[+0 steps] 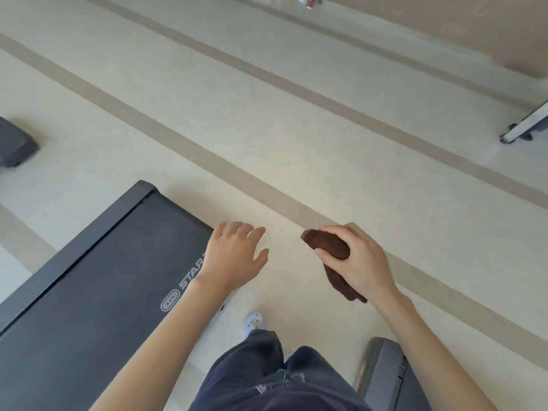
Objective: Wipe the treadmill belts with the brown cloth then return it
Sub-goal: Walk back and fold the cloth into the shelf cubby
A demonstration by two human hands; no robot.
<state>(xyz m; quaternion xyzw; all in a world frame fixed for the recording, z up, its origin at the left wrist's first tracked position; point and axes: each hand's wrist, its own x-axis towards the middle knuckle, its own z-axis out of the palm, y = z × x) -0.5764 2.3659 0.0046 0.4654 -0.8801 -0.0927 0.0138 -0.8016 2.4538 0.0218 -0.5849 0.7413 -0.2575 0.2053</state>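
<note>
Between the treadmill belt (pixel 98 292) at near left and a second machine (pixel 388 378) at near right lies bare floor (pixel 267 129). Left hand (pixel 234 256) hovers spread over the belt's far corner; right hand (pixel 358 262) grips the brown cloth (pixel 329 247).

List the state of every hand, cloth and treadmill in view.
brown cloth: bunched, gripped in the right hand.
right hand: curled round the cloth.
left hand: open, fingers spread, holding nothing.
left treadmill belt: flat, cloth not on it.
right treadmill: only a corner in view.
</note>
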